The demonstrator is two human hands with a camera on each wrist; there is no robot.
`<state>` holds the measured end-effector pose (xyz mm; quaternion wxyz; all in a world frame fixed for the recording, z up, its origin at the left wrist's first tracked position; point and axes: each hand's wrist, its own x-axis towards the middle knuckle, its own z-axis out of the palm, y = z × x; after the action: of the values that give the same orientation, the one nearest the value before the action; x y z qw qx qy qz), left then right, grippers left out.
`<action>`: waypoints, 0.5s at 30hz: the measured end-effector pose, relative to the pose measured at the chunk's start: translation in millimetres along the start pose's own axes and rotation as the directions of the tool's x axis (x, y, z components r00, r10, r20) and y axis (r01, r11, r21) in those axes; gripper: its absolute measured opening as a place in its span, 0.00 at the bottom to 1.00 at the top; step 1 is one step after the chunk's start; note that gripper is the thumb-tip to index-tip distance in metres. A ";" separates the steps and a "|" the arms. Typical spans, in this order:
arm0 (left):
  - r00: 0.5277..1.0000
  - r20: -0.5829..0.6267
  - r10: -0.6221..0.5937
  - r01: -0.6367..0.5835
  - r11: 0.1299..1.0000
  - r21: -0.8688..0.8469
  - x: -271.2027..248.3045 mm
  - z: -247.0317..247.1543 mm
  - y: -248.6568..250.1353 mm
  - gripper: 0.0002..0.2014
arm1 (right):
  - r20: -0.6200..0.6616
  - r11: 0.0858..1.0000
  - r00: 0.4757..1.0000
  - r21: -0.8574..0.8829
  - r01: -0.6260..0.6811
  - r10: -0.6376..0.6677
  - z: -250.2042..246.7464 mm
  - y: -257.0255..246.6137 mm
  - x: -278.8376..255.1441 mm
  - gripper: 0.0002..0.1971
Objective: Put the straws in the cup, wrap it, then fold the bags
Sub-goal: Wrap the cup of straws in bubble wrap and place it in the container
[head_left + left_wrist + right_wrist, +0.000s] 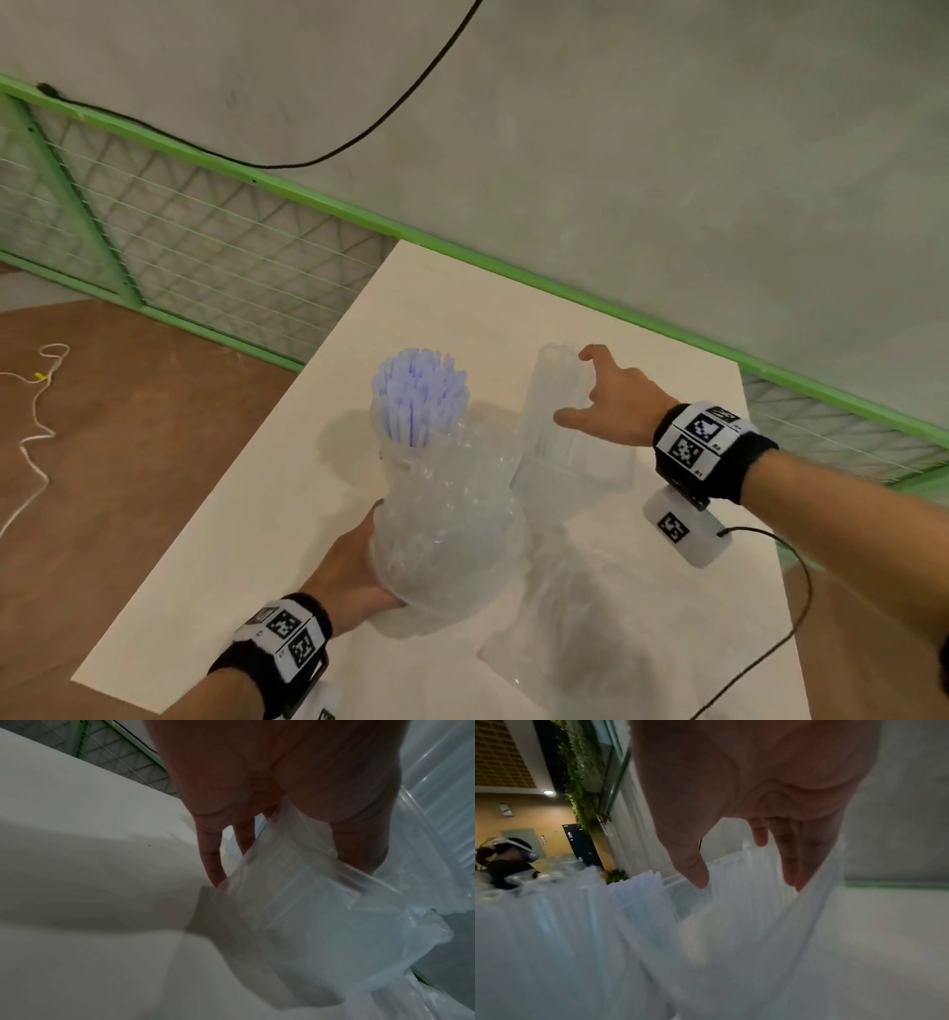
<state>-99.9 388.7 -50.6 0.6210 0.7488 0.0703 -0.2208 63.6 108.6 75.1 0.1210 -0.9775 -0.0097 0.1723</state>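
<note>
Upright, straws (418, 398) point up, wrapped cup (447, 539)

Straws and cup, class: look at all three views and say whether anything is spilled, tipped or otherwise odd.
Nothing is spilled. The straws stand bunched in the cup, which leans in the bubble wrap that the left hand holds. The right hand reaches for a clear bag standing on the table.

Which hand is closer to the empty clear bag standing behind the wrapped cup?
Right. The right hand touches the bag at its top edge; the left hand holds the wrapped cup, nearer the person.
</note>
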 end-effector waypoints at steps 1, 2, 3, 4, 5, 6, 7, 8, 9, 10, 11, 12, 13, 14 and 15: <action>0.999 0.004 0.034 -0.034 0.999 0.026 0.7 -2.3 -1.1 0.39 | 0.041 1.000 0.999 0.018 0.013 -0.013 3.2 -1.8 0.6 0.45; 0.999 0.019 0.045 -0.046 0.998 0.042 2.3 -3.8 -4.8 0.39 | 0.070 0.999 0.997 0.038 0.030 -0.033 5.1 -3.4 1.8 0.47; 0.998 0.022 0.053 -0.054 0.997 0.049 2.4 -4.5 -6.3 0.40 | 0.085 0.997 0.995 0.065 0.043 -0.048 6.4 -4.7 3.6 0.48; 0.999 0.023 0.049 -0.050 0.998 0.048 3.1 -5.6 -9.8 0.40 | 0.086 0.994 0.995 0.097 0.049 -0.057 7.3 -5.5 5.8 0.47; 0.998 0.025 0.054 -0.055 0.998 0.038 2.8 -5.8 -8.5 0.40 | 0.078 0.990 0.995 0.130 0.052 -0.063 8.3 -5.7 8.4 0.46; 0.998 0.026 0.060 -0.061 0.998 0.024 3.2 -6.0 -9.8 0.41 | 0.065 0.985 0.996 0.160 0.056 -0.067 9.7 -5.4 11.6 0.45; 0.997 0.028 0.069 -0.069 0.997 0.017 3.6 -5.8 -11.2 0.42 | 0.049 0.981 0.996 0.182 0.061 -0.071 11.9 -4.5 15.6 0.43; 0.997 0.030 0.073 -0.073 0.997 0.014 3.6 -5.6 -11.4 0.42 | 0.029 0.979 0.997 0.193 0.068 -0.075 14.2 -3.1 19.5 0.41; 0.997 0.030 0.072 -0.073 0.997 0.016 4.3 -5.7 -12.7 0.43 | 0.003 0.978 0.997 0.194 0.074 -0.076 16.8 -1.6 22.9 0.38; 0.997 0.030 0.073 -0.074 0.997 0.012 5.0 -6.1 -13.7 0.43 | -0.027 0.978 0.997 0.192 0.076 -0.072 18.9 -0.4 25.6 0.35; 0.996 0.030 0.080 -0.080 0.997 0.009 6.1 -6.1 -15.0 0.42 | -0.055 0.978 0.996 0.193 0.077 -0.068 20.4 0.1 27.5 0.33; 0.996 0.032 0.088 -0.088 0.996 0.006 6.2 -5.9 -15.6 0.42 | -0.078 0.978 0.995 0.192 0.081 -0.068 21.3 0.4 28.6 0.30; 0.995 0.034 0.096 -0.096 0.995 -0.001 5.9 -5.6 -15.1 0.41 | -0.096 0.979 0.993 0.184 0.089 -0.072 22.2 0.3 29.5 0.29; 0.994 0.036 0.099 -0.099 0.995 -0.008 5.7 -5.6 -14.5 0.41 | -0.111 0.979 0.991 0.176 0.099 -0.080 22.9 0.4 30.4 0.27; 0.994 0.037 0.101 -0.100 0.995 -0.011 5.8 -5.4 -14.6 0.41 | -0.121 0.979 0.989 0.174 0.106 -0.086 23.6 1.0 31.5 0.26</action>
<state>-98.9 396.1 -65.4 0.6361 0.7441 0.0219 -0.2031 85.2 115.1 42.8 0.2172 -0.9692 -0.0344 0.1107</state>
